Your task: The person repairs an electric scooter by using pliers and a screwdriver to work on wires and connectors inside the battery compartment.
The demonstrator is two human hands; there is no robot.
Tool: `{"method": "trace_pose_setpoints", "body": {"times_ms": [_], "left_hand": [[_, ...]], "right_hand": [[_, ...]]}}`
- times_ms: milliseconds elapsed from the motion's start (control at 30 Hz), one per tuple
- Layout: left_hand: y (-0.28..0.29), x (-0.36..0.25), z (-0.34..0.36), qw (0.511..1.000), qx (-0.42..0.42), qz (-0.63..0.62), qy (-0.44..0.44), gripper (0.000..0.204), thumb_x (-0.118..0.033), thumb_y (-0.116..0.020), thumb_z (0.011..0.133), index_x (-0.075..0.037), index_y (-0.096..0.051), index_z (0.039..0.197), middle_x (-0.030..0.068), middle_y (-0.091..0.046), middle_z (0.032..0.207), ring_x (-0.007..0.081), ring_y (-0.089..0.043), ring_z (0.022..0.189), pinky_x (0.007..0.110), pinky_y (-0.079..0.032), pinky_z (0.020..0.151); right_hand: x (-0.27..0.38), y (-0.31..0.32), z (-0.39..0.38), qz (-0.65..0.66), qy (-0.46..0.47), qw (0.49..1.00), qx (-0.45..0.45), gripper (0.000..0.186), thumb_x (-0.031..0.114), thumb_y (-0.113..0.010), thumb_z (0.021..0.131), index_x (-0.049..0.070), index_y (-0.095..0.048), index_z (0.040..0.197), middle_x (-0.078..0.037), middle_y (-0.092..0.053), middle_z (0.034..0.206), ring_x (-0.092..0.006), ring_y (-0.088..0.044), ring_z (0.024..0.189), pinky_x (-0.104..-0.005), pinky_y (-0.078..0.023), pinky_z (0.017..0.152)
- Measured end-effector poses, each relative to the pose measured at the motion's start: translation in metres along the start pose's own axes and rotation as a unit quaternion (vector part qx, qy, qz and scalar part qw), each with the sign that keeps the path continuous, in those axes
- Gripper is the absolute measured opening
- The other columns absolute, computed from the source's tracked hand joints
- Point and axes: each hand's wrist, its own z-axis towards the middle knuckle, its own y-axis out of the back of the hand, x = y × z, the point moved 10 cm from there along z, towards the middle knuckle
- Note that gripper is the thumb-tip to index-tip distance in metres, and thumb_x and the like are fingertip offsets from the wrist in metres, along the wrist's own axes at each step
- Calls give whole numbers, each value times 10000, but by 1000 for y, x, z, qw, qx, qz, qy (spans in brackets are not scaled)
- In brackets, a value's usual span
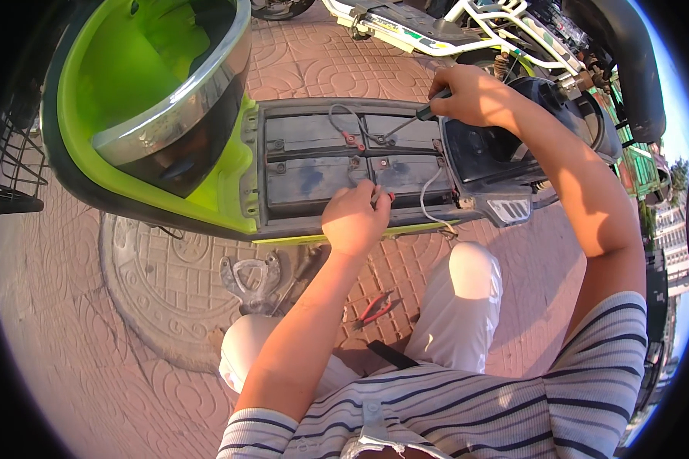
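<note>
Right hand: your fingers are closed round the handle of a screwdriver, its shaft slanting down and left from your grip. Tip is at a terminal on the far-right battery; firm contact cannot be told.

Left hand: your fingers are drawn together over the near pair of batteries, nearer your body than the right. They hide what they pinch; a small red piece shows just right of the fingertips.

Beyond the left hand, a red connector and looped cable lie on the far batteries. Right of it, a pale wire hangs over the tray edge. Below it on the paving: red-handled pliers; further left, a grey metal bracket.
</note>
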Motion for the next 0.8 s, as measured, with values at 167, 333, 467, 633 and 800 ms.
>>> {"method": "trace_pose_setpoints", "body": {"times_ms": [167,333,467,633,800], "left_hand": [[1,-6,0,1000,-12,2,-18,159,-246,-701,797,-108,-635,755,74,-606,614,291,-609,658,417,-477,561],[2,-8,-1,999,-22,19,-39,219,-272,-723,795,-104,-602,725,65,-591,595,279,-590,621,408,-461,531],[3,-9,-1,998,-29,30,-45,271,-324,-752,786,-106,-605,723,66,-582,582,276,-585,602,410,-455,511],[6,-9,-2,998,-29,30,-38,313,-365,-776,768,-100,-613,732,70,-563,577,280,-581,591,405,-452,501],[8,-11,1,999,-13,8,-29,384,-411,-758,775,-89,-556,716,84,-581,586,291,-585,618,413,-468,523]], "right_hand": [[-5,-2,3,2,-7,1000,3,345,273,-669,775,-20,-712,954,-170,-704,816,-268,-684,764,-354,-528,707],[3,-2,3,7,-3,1000,0,329,256,-665,784,-26,-706,946,-165,-701,814,-263,-680,767,-353,-526,711],[11,-1,0,34,-9,999,-9,340,260,-671,787,-25,-701,970,-179,-700,875,-272,-678,815,-356,-523,740],[27,-7,2,71,26,997,2,357,287,-679,791,-8,-705,990,-184,-700,911,-286,-677,852,-364,-521,766],[19,1,4,10,-32,999,7,368,320,-689,790,6,-711,981,-177,-706,914,-288,-681,878,-358,-522,786]]}}
